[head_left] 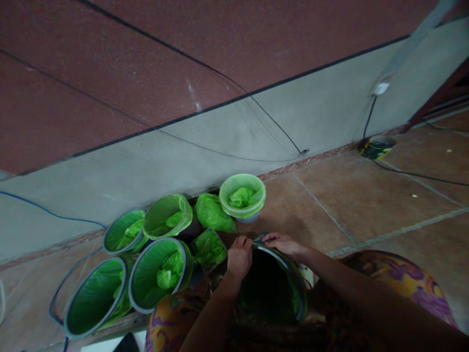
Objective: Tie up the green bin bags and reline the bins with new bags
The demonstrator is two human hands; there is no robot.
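A round bin (pixel 271 288) with a grey rim stands between my knees, its mouth facing me and its inside dark. A green liner shows faintly at its lower right. My left hand (pixel 240 256) is closed over the far left of the rim, fingers bent. At the far side of the rim, my right hand (pixel 283 243) is closed on the edge with its fingertips pressed down. Whether liner film lies under the fingers is hard to see. Just left of my left hand sits a small square bin (pixel 209 249) with green plastic in it.
Several lined bins stand at left, including a round bin (pixel 161 275) and a white-lined one (pixel 242 196) by the wall. A green plastic bag (pixel 213 212) lies between bins. A blue cable (pixel 58 293) crosses the floor. A dark tin (pixel 378 145) stands at right.
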